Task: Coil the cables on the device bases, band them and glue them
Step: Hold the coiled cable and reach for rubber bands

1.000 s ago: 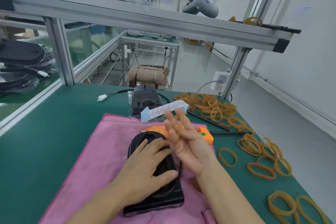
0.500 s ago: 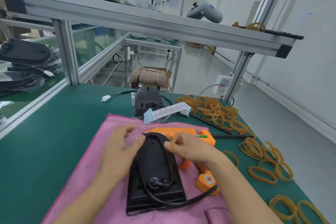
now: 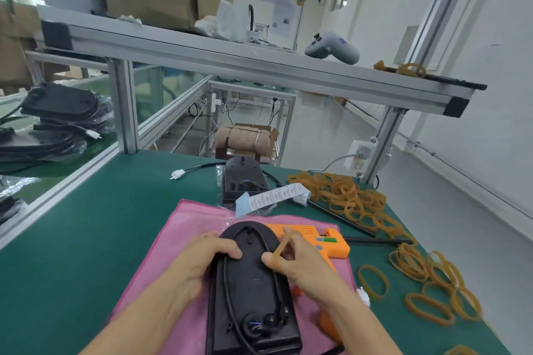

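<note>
Left hand [image 3: 202, 261] grips the left edge of the device base [image 3: 251, 282], fingers curled over the rim, thumb on top pinning the cable [image 3: 227, 291] against it. Right hand [image 3: 294, 262] has a rubber band [image 3: 281, 248] stretched between thumb and fingers, held over the right edge of the base. Band is on the hand only, not round the base or the cable yet.

Base lies underside up on the pink cloth [image 3: 178, 242], rounded end away from the person. Cable runs out of the port at the near end and loops up along the inside of the rim. Looks mostly laid in, though I can't tell where its plug end sits.

Status as I read it: coil roughly done on this unit, banding about to start, glue not started. Orange glue gun [image 3: 320, 239] lies on the cloth just beyond the right hand, partly under it, untouched.

Second base [image 3: 240, 179] sits farther back on the green bench [image 3: 86, 225], its lead and white plug [image 3: 178, 174] trailing loose to the left and a strip of printed labels [image 3: 277, 196] draped over its near end. That one needs the full sequence. Loose bands [image 3: 346, 196] piled at the right of the bench, plenty left. Stack of more bases [image 3: 57, 112] beyond the rail at far left; done or not, can't tell.
</note>
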Demonstrator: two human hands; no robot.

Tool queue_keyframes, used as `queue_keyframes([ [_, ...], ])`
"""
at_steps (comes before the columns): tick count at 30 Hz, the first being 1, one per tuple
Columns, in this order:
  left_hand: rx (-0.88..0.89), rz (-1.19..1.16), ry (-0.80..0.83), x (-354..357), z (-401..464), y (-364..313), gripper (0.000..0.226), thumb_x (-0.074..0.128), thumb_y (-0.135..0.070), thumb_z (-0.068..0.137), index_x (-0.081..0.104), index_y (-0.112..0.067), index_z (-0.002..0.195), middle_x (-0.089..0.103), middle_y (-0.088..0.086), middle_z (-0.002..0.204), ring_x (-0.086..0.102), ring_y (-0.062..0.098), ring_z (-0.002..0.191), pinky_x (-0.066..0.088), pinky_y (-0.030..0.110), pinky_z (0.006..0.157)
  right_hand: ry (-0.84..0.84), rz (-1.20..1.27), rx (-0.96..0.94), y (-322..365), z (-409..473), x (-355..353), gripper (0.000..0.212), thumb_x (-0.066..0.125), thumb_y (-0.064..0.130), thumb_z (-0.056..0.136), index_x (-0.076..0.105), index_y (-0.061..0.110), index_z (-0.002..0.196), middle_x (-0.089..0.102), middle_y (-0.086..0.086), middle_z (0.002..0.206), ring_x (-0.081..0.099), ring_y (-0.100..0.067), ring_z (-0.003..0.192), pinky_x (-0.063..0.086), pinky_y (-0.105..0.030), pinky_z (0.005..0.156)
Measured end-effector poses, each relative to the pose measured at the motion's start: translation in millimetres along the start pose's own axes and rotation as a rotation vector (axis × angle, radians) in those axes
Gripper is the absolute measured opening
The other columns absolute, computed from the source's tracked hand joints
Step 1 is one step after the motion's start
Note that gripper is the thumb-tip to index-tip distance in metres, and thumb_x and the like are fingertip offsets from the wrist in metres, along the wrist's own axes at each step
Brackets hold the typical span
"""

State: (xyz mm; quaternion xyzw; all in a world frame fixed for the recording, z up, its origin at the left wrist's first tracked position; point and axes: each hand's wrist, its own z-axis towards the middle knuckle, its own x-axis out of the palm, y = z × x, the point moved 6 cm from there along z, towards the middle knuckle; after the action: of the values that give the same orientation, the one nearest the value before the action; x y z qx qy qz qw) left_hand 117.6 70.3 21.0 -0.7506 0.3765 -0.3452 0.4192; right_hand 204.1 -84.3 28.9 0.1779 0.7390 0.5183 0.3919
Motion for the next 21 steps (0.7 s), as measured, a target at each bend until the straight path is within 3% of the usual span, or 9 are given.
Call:
queue_keyframes([
  [2,0.048,-0.126,0.036,6,-2,-2,0.065,0.063,0.003,0.041,0.058,0.0,0.106,0.066,0.024,0.083,0.061,0.033,0.066,0.054,0.038,0.061,0.012,0.002,-0.045,10,-5,-2,0.052,0.073,0.033,0.084,0.045,0.02,0.125,0.056,0.009,0.125,0.054,-0.012,0.118,0.045,-0.014,0.087],
  [3,0.085,-0.169,0.065,9,-2,-5,0.066,0.062,0.006,0.041,0.058,-0.004,0.106,0.066,0.024,0.083,0.062,0.033,0.064,0.054,0.037,0.058,0.019,0.003,-0.058,16,-8,-5,0.073,0.072,0.035,0.084,0.031,0.019,0.142,0.045,0.02,0.136,0.044,-0.006,0.128,0.039,-0.015,0.096],
  [5,0.193,-0.223,0.125,12,-8,-18,0.068,0.058,0.016,0.038,0.06,-0.011,0.1,0.069,0.021,0.084,0.064,0.031,0.062,0.055,0.036,0.054,0.028,0.014,-0.062,23,-17,-18,0.098,0.071,0.036,0.086,0.002,0.023,0.154,0.038,0.041,0.129,0.037,0.01,0.125,0.029,-0.017,0.107],
  [7,0.319,-0.235,0.197,13,-15,-33,0.069,0.057,0.02,0.034,0.065,-0.014,0.094,0.071,0.015,0.091,0.066,0.027,0.067,0.056,0.033,0.056,0.061,0.034,-0.048,30,-22,-37,0.1,0.068,0.035,0.088,-0.008,0.026,0.153,0.047,0.038,0.131,0.041,0.02,0.113,0.033,-0.005,0.095],
  [9,0.414,-0.226,0.258,16,-23,-45,0.065,0.055,0.02,0.037,0.073,-0.017,0.088,0.073,0.008,0.092,0.068,0.02,0.071,0.057,0.027,0.057,0.111,0.091,-0.036,39,-26,-50,0.107,0.069,0.044,0.083,-0.01,0.027,0.153,0.033,0.027,0.15,0.037,0.015,0.119,0.038,0.004,0.076],
  [12,0.5,-0.158,0.355,25,-32,-54,0.069,0.056,0.023,0.034,0.076,-0.016,0.087,0.074,0.009,0.089,0.069,0.02,0.075,0.057,0.026,0.061,0.208,0.07,-0.072,61,-30,-49,0.146,0.076,0.076,0.044,-0.004,0.025,0.154,0.016,0.015,0.158,0.033,0.004,0.128,0.04,0.004,0.074],
  [15,0.557,-0.106,0.411,36,-37,-58,0.061,0.057,0.018,0.042,0.075,-0.014,0.092,0.073,0.015,0.093,0.069,0.024,0.081,0.058,0.031,0.068,0.316,0.005,-0.124,78,-26,-34,0.126,0.081,0.058,0.059,0.006,0.025,0.155,0.027,0.014,0.154,0.044,0.014,0.119,0.04,0.001,0.081],
  [17,0.602,-0.1,0.38,36,-36,-62,0.06,0.059,0.017,0.044,0.075,-0.013,0.094,0.073,0.017,0.098,0.07,0.027,0.086,0.059,0.033,0.071,0.252,-0.107,-0.168,84,-21,-30,0.103,0.079,0.037,0.076,0.012,0.029,0.154,0.037,0.012,0.149,0.046,0.003,0.125,0.041,-0.01,0.094],
  [21,0.661,-0.094,0.349,34,-34,-61,0.061,0.062,0.014,0.046,0.074,-0.011,0.1,0.072,0.019,0.105,0.069,0.03,0.093,0.059,0.034,0.077,0.151,-0.296,-0.262,93,-17,-23,0.097,0.08,0.035,0.075,0.021,0.032,0.152,0.046,0.01,0.143,0.046,-0.006,0.128,0.039,-0.019,0.1],
])
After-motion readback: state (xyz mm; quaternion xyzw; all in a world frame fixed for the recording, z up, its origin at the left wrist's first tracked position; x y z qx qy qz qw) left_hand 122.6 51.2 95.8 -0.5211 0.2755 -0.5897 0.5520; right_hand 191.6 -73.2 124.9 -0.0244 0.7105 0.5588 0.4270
